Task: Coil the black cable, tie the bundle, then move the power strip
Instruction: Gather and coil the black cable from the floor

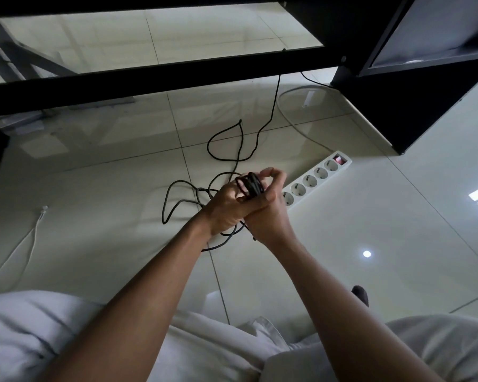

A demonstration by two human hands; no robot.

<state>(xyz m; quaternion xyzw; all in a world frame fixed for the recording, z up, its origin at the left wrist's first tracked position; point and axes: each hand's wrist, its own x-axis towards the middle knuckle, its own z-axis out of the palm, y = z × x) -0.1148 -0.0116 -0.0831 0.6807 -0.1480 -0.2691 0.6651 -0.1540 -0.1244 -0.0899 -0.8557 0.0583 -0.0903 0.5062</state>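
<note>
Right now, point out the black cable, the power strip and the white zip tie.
black cable (223,135): head view, loose loop on floor.
power strip (309,181): head view, middle socket.
white zip tie (33,234): head view, thin tail.

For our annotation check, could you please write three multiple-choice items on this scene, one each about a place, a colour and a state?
1. Where does the power strip lie?
A. on the floor
B. on the desk
C. on the person's lap

2. What colour is the power strip?
A. black
B. white
C. red

3. How much of the black cable is coiled?
A. all of it
B. none
C. part, the rest loose on the floor

Answers: 1 A, it rests on the tiles right of the hands; 2 B, its body is white; 3 C, the left hand and right hand hold a small bundle while loops trail on the tiles.
</note>
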